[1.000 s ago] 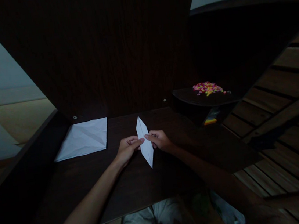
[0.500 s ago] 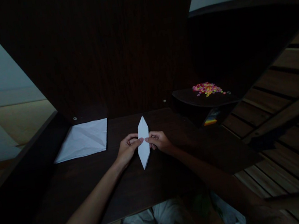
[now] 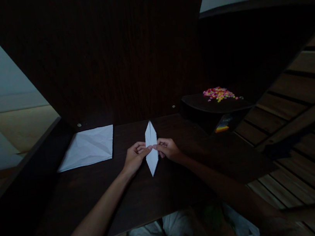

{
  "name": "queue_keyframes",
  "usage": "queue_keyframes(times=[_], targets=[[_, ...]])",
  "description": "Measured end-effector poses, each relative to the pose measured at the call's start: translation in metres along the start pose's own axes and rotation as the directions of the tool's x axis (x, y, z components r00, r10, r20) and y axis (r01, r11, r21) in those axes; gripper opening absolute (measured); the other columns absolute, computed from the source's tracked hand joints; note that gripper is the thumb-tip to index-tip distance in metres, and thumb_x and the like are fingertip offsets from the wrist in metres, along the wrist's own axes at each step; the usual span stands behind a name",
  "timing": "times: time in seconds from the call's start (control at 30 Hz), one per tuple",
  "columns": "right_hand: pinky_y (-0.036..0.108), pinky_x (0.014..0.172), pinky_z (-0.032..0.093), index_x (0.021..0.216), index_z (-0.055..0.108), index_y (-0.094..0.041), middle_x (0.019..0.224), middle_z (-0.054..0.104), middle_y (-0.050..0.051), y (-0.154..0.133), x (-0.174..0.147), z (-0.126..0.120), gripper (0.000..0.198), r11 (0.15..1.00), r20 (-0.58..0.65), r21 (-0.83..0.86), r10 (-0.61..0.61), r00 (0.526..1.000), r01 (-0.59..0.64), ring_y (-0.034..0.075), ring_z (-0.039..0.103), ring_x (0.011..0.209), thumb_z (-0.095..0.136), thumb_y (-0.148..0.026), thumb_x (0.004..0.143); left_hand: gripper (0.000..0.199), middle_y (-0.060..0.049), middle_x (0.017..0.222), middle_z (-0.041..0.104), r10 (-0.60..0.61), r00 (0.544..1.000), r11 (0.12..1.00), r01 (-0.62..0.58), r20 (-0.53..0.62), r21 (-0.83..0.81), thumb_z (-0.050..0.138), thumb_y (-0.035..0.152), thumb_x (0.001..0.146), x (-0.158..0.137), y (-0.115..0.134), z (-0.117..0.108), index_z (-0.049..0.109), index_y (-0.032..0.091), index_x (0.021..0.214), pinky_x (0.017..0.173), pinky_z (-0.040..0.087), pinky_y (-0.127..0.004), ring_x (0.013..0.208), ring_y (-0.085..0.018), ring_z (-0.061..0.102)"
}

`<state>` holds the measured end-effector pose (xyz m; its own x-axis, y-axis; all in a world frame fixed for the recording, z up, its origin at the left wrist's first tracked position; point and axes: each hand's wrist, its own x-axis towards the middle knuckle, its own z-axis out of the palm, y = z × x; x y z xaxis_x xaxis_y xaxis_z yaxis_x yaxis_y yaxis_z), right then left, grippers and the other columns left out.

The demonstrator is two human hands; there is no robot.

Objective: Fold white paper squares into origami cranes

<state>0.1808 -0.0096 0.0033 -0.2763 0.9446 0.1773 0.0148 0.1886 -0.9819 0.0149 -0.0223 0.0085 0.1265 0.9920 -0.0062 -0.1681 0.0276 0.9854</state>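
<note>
A white folded paper (image 3: 153, 159), long and narrow with a point at each end, is held just over the dark desk (image 3: 146, 201). My left hand (image 3: 135, 157) grips its left edge, thumb on the upper face and fingers curled beneath. From the other side my right hand (image 3: 168, 148) pinches the right edge in the same way. Both thumb tips nearly meet at the paper's middle. A crease runs down from the upper point. The fingertips under the paper are partly hidden.
Creased white sheets (image 3: 88, 147) lie at the desk's back left. On a low curved shelf (image 3: 196, 102) at the right sits a heap of small colourful pieces (image 3: 219, 93). A dark raised side board (image 3: 29, 167) borders the left, and a tall back panel (image 3: 126, 60) stands behind.
The folded paper has tilted slightly, its lower point shifting a little up and right. The crease near the upper point shows more clearly. Both hands keep their hold.
</note>
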Motion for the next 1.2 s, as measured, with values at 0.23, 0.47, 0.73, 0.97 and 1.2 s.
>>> queue_keyframes(times=[0.23, 0.47, 0.73, 0.97, 1.2], targets=[[0.019, 0.037, 0.03, 0.059, 0.049, -0.019, 0.044, 0.049, -0.007, 0.0024, 0.0009, 0.0002, 0.028, 1.0, -0.018, -0.027, 0.007, 1.0, -0.007, 0.006, 0.042, 0.035, 0.064, -0.039, 0.072, 0.034, -0.002, 0.071, 0.069, -0.022, 0.999, 1.0, 0.021, 0.024, 0.016, 0.081, 0.041, 0.059, -0.0031, 0.0031, 0.0022, 0.068, 0.014, 0.074, 0.062, 0.046, -0.023, 0.065, -0.014, 0.062], [0.019, 0.039, 0.031, 0.058, 0.051, -0.018, 0.044, 0.049, -0.006, -0.0015, -0.0013, -0.0005, 0.029, 1.0, 0.01, -0.01, 0.0, 1.0, 0.0, 0.006, 0.043, 0.036, 0.065, -0.04, 0.072, 0.04, 0.0, 0.068, 0.066, -0.028, 0.998, 0.999, 0.029, 0.065, -0.017, 0.082, 0.04, 0.059, -0.0017, 0.0005, 0.0016, 0.062, 0.013, 0.081, 0.062, 0.045, -0.022, 0.062, -0.012, 0.061], [0.02, 0.039, 0.034, 0.062, 0.053, -0.018, 0.048, 0.055, -0.005, -0.0058, -0.0018, -0.0022, 0.03, 0.996, 0.085, 0.089, 0.004, 0.996, -0.012, 0.008, 0.047, 0.037, 0.06, -0.045, 0.073, 0.047, 0.004, 0.064, 0.062, 0.018, 0.999, 0.999, -0.016, 0.043, -0.046, 0.081, 0.041, 0.058, -0.0012, -0.001, 0.0039, 0.052, 0.018, 0.086, 0.059, 0.044, -0.021, 0.058, -0.011, 0.059], [0.02, 0.039, 0.033, 0.065, 0.054, -0.018, 0.052, 0.056, -0.004, -0.007, -0.0026, -0.0023, 0.029, 0.998, 0.087, 0.063, -0.013, 0.996, 0.008, 0.008, 0.047, 0.037, 0.059, -0.045, 0.076, 0.033, 0.001, 0.067, 0.063, 0.097, 0.993, 0.993, -0.101, 0.067, 0.056, 0.079, 0.04, 0.062, -0.0005, 0.0006, 0.0018, 0.061, 0.015, 0.073, 0.06, 0.043, -0.022, 0.063, -0.012, 0.058], [0.019, 0.041, 0.03, 0.069, 0.053, -0.018, 0.055, 0.048, -0.006, -0.0009, -0.0023, -0.002, 0.029, 0.998, 0.081, 0.041, -0.042, 0.996, 0.038, 0.007, 0.041, 0.043, 0.06, -0.044, 0.08, 0.029, -0.001, 0.074, 0.066, 0.108, 0.989, 0.988, -0.118, 0.105, 0.098, 0.074, 0.04, 0.068, -0.0012, 0.0002, 0.0009, 0.063, 0.016, 0.079, 0.068, 0.045, -0.023, 0.071, -0.014, 0.061]])
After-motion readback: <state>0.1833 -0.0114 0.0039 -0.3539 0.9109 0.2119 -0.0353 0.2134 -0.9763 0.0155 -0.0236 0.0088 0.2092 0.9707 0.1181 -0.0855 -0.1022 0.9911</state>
